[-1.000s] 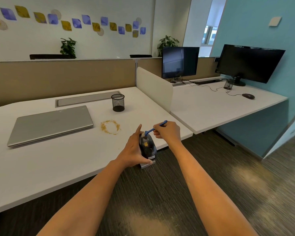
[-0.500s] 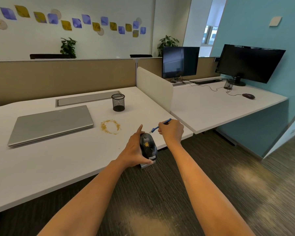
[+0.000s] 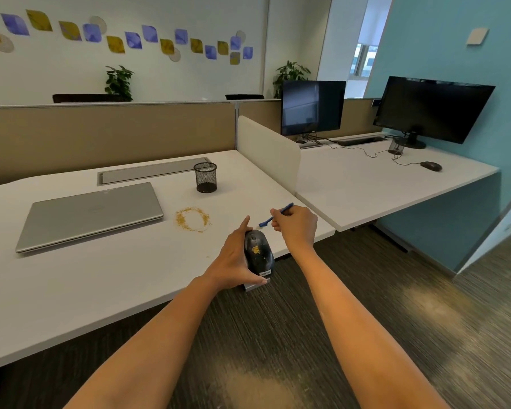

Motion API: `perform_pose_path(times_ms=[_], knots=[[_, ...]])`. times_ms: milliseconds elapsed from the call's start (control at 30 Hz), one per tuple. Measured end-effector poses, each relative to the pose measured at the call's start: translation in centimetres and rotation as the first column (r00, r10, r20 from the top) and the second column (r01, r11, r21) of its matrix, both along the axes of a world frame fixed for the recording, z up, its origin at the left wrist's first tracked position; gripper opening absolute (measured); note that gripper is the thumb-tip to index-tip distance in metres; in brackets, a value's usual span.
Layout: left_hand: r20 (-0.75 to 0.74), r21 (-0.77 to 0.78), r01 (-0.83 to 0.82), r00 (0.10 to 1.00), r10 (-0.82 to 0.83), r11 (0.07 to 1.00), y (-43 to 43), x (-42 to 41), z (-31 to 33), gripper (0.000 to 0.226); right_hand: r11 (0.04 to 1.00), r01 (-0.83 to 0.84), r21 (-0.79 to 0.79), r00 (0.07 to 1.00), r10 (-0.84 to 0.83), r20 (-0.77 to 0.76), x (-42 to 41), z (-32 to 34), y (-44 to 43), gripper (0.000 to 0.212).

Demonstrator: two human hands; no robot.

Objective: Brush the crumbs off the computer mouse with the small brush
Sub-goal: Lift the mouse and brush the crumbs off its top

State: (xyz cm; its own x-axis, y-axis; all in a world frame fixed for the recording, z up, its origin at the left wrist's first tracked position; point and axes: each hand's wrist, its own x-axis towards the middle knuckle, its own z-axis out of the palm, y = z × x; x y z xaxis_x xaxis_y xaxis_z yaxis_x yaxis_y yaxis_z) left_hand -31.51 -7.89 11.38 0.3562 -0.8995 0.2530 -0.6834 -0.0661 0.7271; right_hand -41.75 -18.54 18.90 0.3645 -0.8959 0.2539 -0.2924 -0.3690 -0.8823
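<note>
A black computer mouse [image 3: 258, 254] with a patch of yellow crumbs [image 3: 255, 249] on its back is held over the front edge of the white desk [image 3: 101, 278]. My left hand [image 3: 233, 261] grips the mouse from its left side, thumb under its near end. My right hand [image 3: 295, 225] pinches a small blue brush [image 3: 275, 216], whose head points down-left and hovers just beyond the mouse's far end, not touching it.
A ring of yellow crumbs [image 3: 193, 219] lies on the desk, beside a closed grey laptop [image 3: 92, 214] and a black mesh pen cup [image 3: 205, 177]. A white divider panel [image 3: 267, 152] separates the neighbouring desk with two monitors [image 3: 431, 109] and another mouse [image 3: 430, 165].
My right hand has lifted the brush up and to the right, away from the mouse's back. My left hand keeps its hold on the mouse.
</note>
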Motion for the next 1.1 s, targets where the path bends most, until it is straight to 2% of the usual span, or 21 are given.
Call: perform_pose_path(times_ms=[133,233,533,633,733,867,967,1100], knots=[[0.000,-0.004,0.001,1.000,-0.001,1.000,0.1,0.2,0.1,0.132,0.997,-0.059,0.047,0.997,0.057,0.054,-0.2,0.4,0.3,0.021],[0.007,-0.001,0.002,1.000,-0.002,1.000,0.0,0.2,0.2,0.132,0.989,-0.138,0.044,0.990,0.137,0.027,0.2,0.2,1.1,0.019],[0.008,-0.017,0.012,1.000,-0.012,1.000,-0.1,0.0,0.4,0.133,0.997,-0.026,-0.070,0.997,0.031,0.073,-0.2,0.1,1.0,0.021],[0.016,-0.020,0.004,1.000,-0.004,1.000,0.1,0.3,0.6,0.133,0.998,-0.053,-0.032,0.995,0.055,0.082,-0.6,0.2,0.9,0.021],[0.031,-0.010,0.003,1.000,-0.003,1.000,0.2,0.6,0.7,0.133,0.993,-0.120,-0.013,0.992,0.120,0.027,-0.9,0.2,1.1,0.017],[0.050,0.016,-0.014,0.999,0.013,1.000,0.4,0.8,0.7,0.132,0.973,-0.219,-0.079,0.968,0.206,-0.143,-1.7,0.6,1.4,0.018],[0.060,0.041,-0.029,0.998,0.026,0.999,0.6,1.0,0.6,0.130,0.968,-0.237,-0.086,0.952,0.213,-0.222,-2.3,1.2,1.2,0.019],[0.095,0.079,-0.045,0.995,0.037,0.996,0.3,1.1,0.5,0.124,0.958,-0.284,-0.038,0.945,0.273,-0.181,-2.8,1.7,1.6,0.020]])
